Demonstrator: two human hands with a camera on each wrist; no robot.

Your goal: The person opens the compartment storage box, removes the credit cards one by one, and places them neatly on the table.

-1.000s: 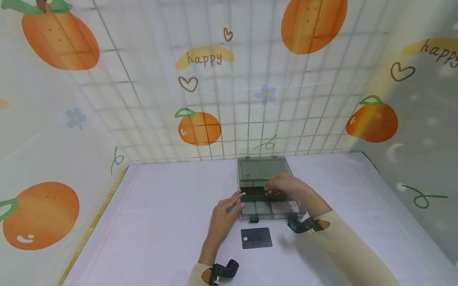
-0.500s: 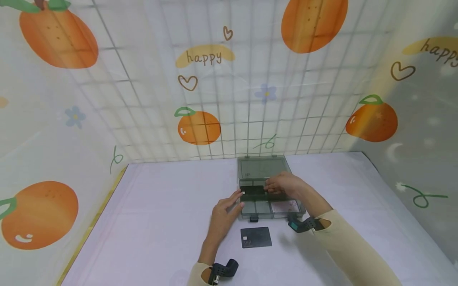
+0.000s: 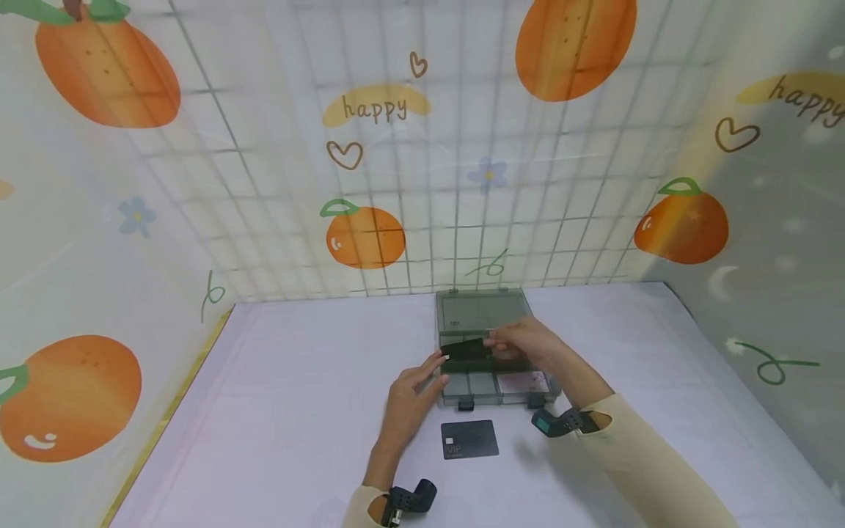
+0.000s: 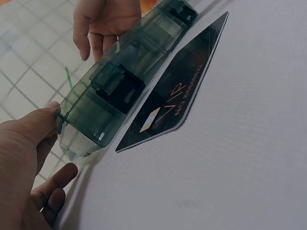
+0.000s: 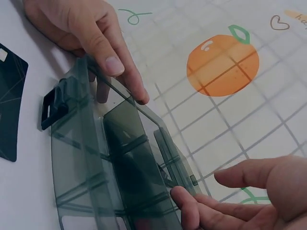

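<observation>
A translucent green organizer box stands with its lid tipped back. A black card lies slanted over its middle, right end higher than left. My right hand holds that right end between thumb and fingers; in the right wrist view, thumb and curled fingers are close by the box's far side. My left hand rests at the box's left side, its straight fingertips at the rim and the card's left end. In the left wrist view, its upper fingertip touches the box corner.
A black VIP card lies flat on the white tabletop in front of the box. A pinkish piece sits in the front right compartment. Behind the table hangs a curtain printed with oranges.
The right end of the black card has risen slightly with my right hand, so the card has gone from level to slanted. My left hand stays at the box's left side.
</observation>
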